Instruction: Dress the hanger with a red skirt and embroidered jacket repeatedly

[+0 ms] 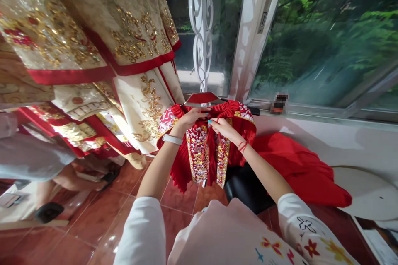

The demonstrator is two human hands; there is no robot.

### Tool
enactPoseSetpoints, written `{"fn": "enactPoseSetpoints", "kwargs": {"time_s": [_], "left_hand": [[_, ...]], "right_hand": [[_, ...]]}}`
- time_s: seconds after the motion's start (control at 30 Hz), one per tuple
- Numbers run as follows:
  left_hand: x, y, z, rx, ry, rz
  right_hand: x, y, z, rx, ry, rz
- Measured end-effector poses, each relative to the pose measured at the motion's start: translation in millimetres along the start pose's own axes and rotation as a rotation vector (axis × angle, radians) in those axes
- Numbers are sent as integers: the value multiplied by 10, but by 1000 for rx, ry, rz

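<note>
Embroidery (196,155) glints across the pleated red garment (180,165); our right hand (224,128) pinches its neckline (229,108), our left hand (193,118) touches it, grip hard to tell.

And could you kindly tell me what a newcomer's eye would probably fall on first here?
Probably the red pleated garment with embroidered front bands, on a hanger in the centre, with the left hand and right hand at its neckline. Next might come the cream garments with gold sequins and red hems, hanging at upper left, then the plain red cloth heaped below the window on the right.
</note>
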State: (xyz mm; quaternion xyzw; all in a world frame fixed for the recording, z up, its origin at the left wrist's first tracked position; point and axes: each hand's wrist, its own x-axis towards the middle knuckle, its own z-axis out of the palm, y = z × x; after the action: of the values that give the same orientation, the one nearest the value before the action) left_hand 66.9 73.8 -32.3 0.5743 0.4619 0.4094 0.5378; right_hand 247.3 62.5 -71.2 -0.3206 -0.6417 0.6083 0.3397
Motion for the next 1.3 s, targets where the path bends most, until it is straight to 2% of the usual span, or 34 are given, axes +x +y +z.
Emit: {"fn": "enactPoseSetpoints", "kwargs": {"time_s": [0.1, 0.17, 0.3, 0.4, 0.47, 0.53, 0.6, 0.77, 0.87, 0.93, 1.03, 1.1, 1.17, 1.23, 1.3], "left_hand": [[-168, 116, -26, -18, 24, 101], [-338, 201, -93, 3, 84, 174], [-772, 305, -325, 16, 379, 314], [-1070, 298, -470, -247, 545, 415], [-1212, 261, -520, -541, 580, 535], [-1307, 211, -542, -794, 588, 665], [-1372, 166, -556, -925, 610, 718], [-1510, 157, -681, -887, 690, 670], [-1622, 159, -868, -801, 754, 709], [-1709, 88, -992, -763, 790, 727], [-1816, -181, -1074, -702, 845, 688], [-1840, -442, -1051, -667, 891, 600], [-1814, -718, -1002, -641, 954, 485], [-1760, -962, -965, -598, 1013, 350], [-1713, -1134, -954, -502, 1020, 190]], "right_hand": [[-32, 7, -32, 38, -22, -17], [-50, 7, -44, 81, -42, -14], [-96, -9, -41, 215, -53, 19], [-135, -22, -36, 310, -109, 12], [-150, -11, -43, 337, -143, -4], [-148, 24, -52, 353, -122, -22], [-130, 76, -53, 357, -60, -45], [-90, 158, -62, 154, 93, -77], [-119, 113, -183, -37, 207, -121], [-160, 63, -304, -201, 317, -219], [-233, 4, -436, -423, 474, -371], [-272, -12, -450, -517, 536, -416], [-282, -22, -423, -588, 512, -434], [-250, -40, -396, -651, 428, -444], [-179, -70, -398, -700, 367, -449]]}}
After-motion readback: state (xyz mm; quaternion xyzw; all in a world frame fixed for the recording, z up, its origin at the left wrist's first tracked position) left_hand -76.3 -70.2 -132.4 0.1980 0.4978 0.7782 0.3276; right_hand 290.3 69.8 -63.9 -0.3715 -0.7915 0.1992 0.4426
